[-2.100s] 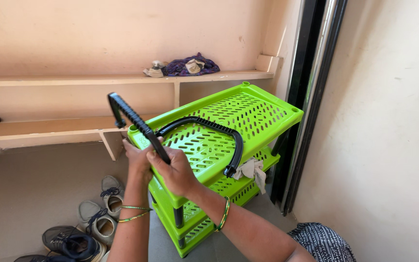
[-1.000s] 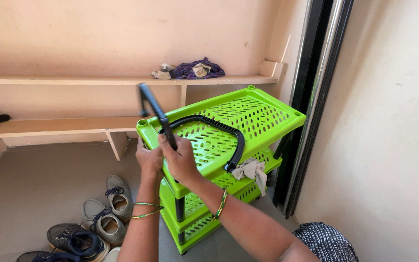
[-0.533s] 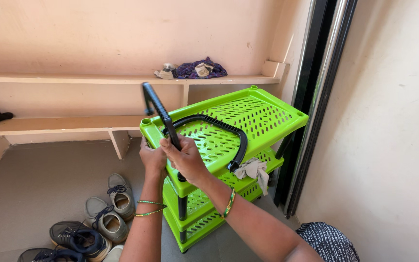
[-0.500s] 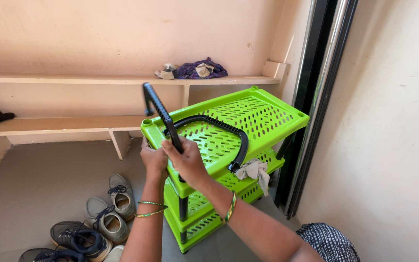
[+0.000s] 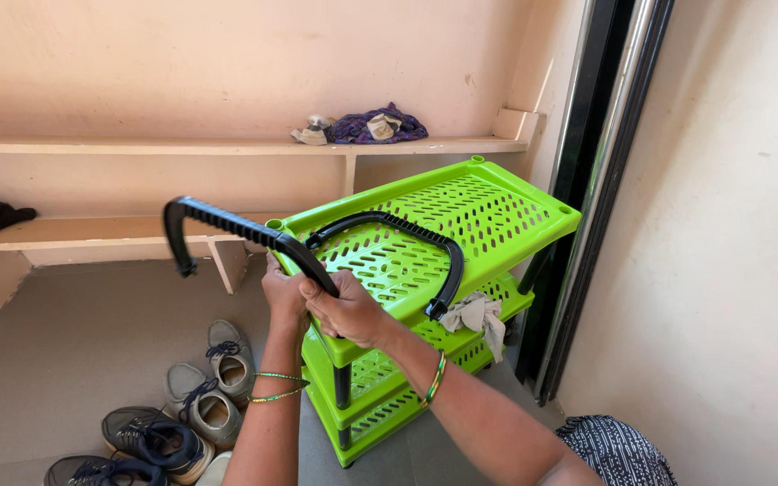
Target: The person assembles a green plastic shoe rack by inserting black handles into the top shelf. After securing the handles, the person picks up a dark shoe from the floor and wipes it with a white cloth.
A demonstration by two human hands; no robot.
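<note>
Both hands meet at the near corner of a bright green, perforated plastic three-tier rack (image 5: 461, 211) standing on the floor by the dark door frame (image 5: 587, 180). The right hand (image 5: 348, 310) is wrapped around a black ribbed plastic arch handle (image 5: 236, 229), and the left hand (image 5: 283, 292) is closed just beside it at the same corner. A second black arch handle (image 5: 407, 229) lies on the top tier; a pale crumpled cloth (image 5: 479, 315) hangs from the middle tier (the lowest tier's contents are hidden). Worn shoes (image 5: 200, 405) lie on the floor.
</note>
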